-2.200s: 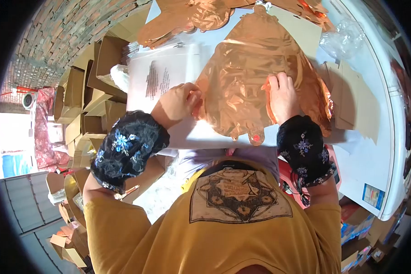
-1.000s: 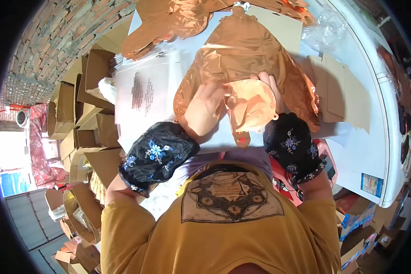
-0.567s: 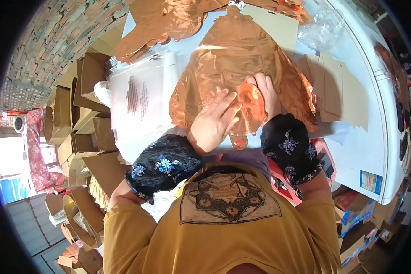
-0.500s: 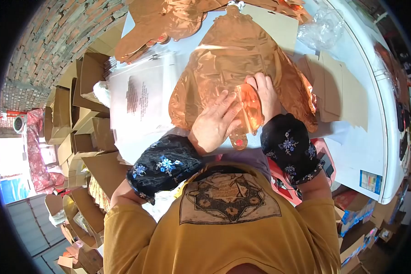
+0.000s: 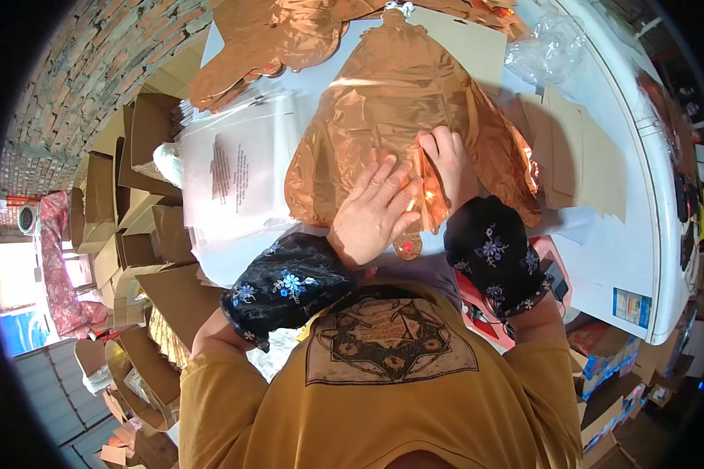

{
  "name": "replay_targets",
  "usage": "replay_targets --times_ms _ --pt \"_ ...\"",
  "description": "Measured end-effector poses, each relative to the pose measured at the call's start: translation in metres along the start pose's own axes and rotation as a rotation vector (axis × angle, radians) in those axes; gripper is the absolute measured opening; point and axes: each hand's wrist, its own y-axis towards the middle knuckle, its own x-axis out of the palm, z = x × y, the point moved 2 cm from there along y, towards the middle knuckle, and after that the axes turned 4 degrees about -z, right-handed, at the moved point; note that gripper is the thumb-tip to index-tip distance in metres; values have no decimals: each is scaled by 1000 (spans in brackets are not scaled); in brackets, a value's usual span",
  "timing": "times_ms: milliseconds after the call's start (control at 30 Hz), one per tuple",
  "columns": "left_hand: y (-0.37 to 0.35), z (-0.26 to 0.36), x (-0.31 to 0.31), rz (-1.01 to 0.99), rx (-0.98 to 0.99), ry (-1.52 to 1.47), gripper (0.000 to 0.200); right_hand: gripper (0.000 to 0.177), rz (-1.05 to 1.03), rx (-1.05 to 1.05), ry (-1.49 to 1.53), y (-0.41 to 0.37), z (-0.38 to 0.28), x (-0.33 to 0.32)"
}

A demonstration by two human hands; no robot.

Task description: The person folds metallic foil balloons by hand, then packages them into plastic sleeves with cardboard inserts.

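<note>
A flat, copper-coloured foil balloon (image 5: pixel 399 86) lies spread on the white table, wide at its near end and narrow at the far end. My left hand (image 5: pixel 371 211) rests palm down on its near part, fingers stretched out. Beside it, my right hand (image 5: pixel 450 166) has its fingers bent and pressed together on the foil, gripping a raised fold; the fingertips are partly hidden. Between both hands the foil is creased and shiny. A small round tab with a red mark (image 5: pixel 407 247) sticks out at the near edge.
More copper foil balloons (image 5: pixel 289 35) lie at the back left. Clear printed plastic bags (image 5: pixel 238 168) are stacked at the left, cardboard sheets (image 5: pixel 575 152) at the right. Crumpled clear plastic (image 5: pixel 551 48) sits at the back right. Open cardboard boxes (image 5: pixel 152 133) crowd the left side.
The foil flap that stood up between my hands now lies lower and more creased. My left hand has flattened over it, while my right hand has shifted slightly.
</note>
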Motion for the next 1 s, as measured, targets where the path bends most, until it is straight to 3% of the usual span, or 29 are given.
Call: replay_targets --times_ms 167,267,367,467,567,667,700,833,1000 --pt "-1 -1 3 -6 -2 3 47 27 37 -11 11 -1 0 1" --pt "-3 -2 6 -12 2 -9 46 29 -44 47 23 -2 2 -1" --pt "-3 -2 4 -24 0 -6 46 25 31 -3 165 -2 12 -1" --pt "-3 -3 6 -29 4 12 46 19 85 187 618 -2 34 -2" --pt "-3 -2 5 -36 1 26 47 16 196 386 577 5 15 -50" --pt "-3 -1 4 -32 3 28 45 14 284 -2 59 7 -6 -53" --pt "-4 -1 5 -27 5 37 44 15 236 -52 119 3 -9 -40" --pt "-3 -2 6 5 8 18 38 25 69 -58 -38 -2 -2 9" --pt "-4 -5 5 0 -22 -79 37 25 47 -35 -65 -7 -2 12"
